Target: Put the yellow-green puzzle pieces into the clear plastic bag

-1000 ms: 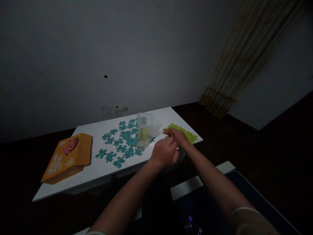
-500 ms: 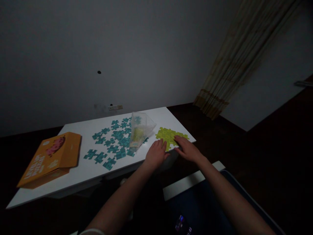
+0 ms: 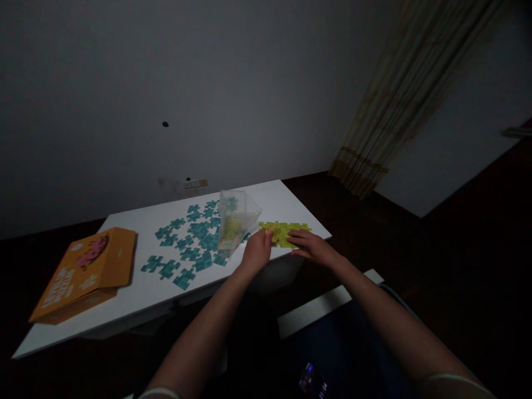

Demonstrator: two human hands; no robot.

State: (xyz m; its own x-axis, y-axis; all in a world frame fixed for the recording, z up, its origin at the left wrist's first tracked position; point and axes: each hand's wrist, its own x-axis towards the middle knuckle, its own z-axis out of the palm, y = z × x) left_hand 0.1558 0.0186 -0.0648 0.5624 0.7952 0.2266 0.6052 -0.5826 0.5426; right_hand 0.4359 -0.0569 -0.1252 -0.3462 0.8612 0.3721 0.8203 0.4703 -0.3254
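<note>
A patch of joined yellow-green jigsaw pieces [image 3: 284, 231] lies near the right front edge of the white table [image 3: 272, 194]. At its left end my left hand [image 3: 257, 249] pinches a yellow puzzle piece [image 3: 272, 231], which looks tilted up a little; whether it is joined to the patch I cannot tell. My right hand [image 3: 315, 247] rests on the right part of the patch, its fingers stretched out flat. Left of the patch stands a crumpled clear plastic bag [image 3: 239, 213] with something yellow-green showing in it.
Several teal puzzle pieces [image 3: 190, 254] are scattered over the middle of the table, some partly behind the bag. An orange puzzle box [image 3: 89, 266] lies at the left end. Below right is a dark blue seat with a lit phone screen [image 3: 311, 381].
My left hand has gone from lying flat by the patch to pinching at its left end. The yellow-green patch has shifted slightly left, and my right hand stays on it.
</note>
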